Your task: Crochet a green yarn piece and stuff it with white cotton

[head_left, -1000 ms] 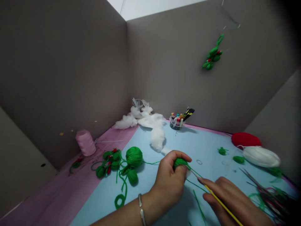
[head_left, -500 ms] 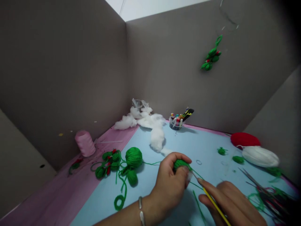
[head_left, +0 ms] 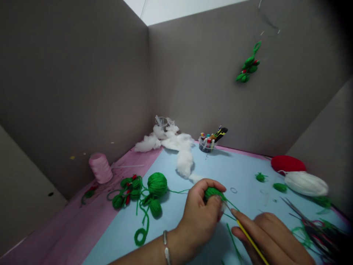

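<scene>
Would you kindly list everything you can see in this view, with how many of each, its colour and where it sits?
partition walls: several, grey, around the table
tabletop: one, pink, under the mat
mat: one, pale blue, on the tabletop
large yarn ball: one, green, left on the mat
yarn sprigs: one cluster, green and red, beside that ball
hanging yarn sprig: one, green and red, on the back wall
thread cone: one, pink, back left
stuffing: one heap, white, towards the back corner
thread tub: one, clear, at the mat's far edge
oval pads: two, red and white, far right
yarn scraps: a tangle, green and red, lower right
small yarn ball: one, green, held by the left hand
yellow rod: one, yellow, held by the right hand
bracelet: one, silver, on the left wrist
left hand: one, gripping the small yarn ball
right hand: one, gripping the yellow rod
</scene>
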Available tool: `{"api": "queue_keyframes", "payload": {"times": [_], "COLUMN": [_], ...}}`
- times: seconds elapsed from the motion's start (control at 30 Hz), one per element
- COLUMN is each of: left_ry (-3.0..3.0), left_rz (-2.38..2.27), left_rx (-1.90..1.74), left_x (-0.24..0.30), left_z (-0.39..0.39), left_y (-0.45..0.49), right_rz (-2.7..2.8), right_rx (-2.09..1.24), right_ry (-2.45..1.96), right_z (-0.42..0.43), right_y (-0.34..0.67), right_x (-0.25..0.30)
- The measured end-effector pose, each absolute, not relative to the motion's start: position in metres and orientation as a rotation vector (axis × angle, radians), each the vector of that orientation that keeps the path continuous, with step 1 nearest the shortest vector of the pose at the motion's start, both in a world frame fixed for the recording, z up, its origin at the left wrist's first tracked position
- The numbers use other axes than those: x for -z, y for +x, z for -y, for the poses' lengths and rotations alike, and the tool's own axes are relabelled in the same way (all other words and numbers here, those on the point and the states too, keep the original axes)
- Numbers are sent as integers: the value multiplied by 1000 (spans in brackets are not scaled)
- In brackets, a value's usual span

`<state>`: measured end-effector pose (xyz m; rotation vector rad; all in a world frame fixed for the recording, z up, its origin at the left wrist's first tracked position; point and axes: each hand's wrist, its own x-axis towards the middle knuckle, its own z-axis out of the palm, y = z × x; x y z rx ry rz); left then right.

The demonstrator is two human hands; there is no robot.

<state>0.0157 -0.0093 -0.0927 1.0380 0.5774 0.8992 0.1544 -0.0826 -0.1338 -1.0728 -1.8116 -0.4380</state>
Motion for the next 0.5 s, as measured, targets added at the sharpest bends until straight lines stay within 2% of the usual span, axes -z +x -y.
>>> {"api": "queue_keyframes", "payload": {"times": [0.23,0.5], "left_ry": [954,964], "left_rz": [-571,-573], "left_rx": [-874,-882], "left_x": [91,91], "left_z": [11,11], "left_y": [17,16], "right_rz": [2001,2057], "right_rx": [672,678], "right_ry": [-996,-907], "right_z": [80,77], "right_y": [170,167], "right_x": [133,123]}}
